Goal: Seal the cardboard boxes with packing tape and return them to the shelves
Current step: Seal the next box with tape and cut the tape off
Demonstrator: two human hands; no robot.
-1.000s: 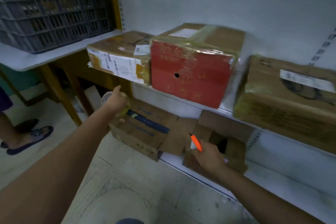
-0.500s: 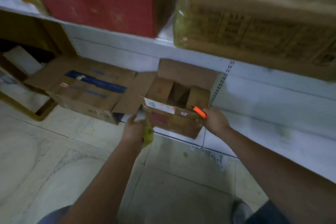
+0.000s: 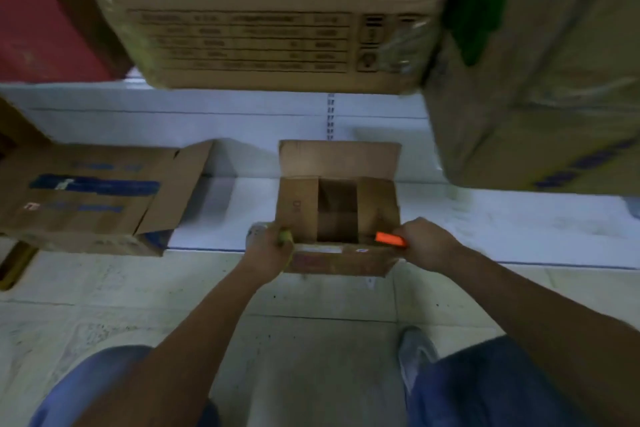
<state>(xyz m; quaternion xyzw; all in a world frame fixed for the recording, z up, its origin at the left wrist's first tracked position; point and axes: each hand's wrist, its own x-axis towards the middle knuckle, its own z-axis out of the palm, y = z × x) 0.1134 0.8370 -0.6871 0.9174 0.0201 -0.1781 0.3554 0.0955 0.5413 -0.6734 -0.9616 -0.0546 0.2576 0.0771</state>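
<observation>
While open box (image 3: pixel 337 208) overhangs shelf edge (image 3: pixel 485 262), left hand (image 3: pixel 268 250), right hand (image 3: pixel 427 246) prob. grip its corners.

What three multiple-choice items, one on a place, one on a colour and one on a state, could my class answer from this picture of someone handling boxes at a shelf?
1. Where does the small open box stand?
A. on the bottom shelf, at its front edge
B. on the floor tiles
C. on the upper shelf

2. What colour is the cutter in the right hand?
A. blue
B. orange
C. white

3. In what state are the small open box's top flaps?
A. taped shut
B. folded shut, untaped
C. open, the inside showing

Answers:
1 A: its base sits on the white shelf board, with its near side at the edge.
2 B: a bright orange bar sticks out of the fingers.
3 C: the back flap stands up and the dark hollow shows, while the left hand grips the near left corner.
</observation>
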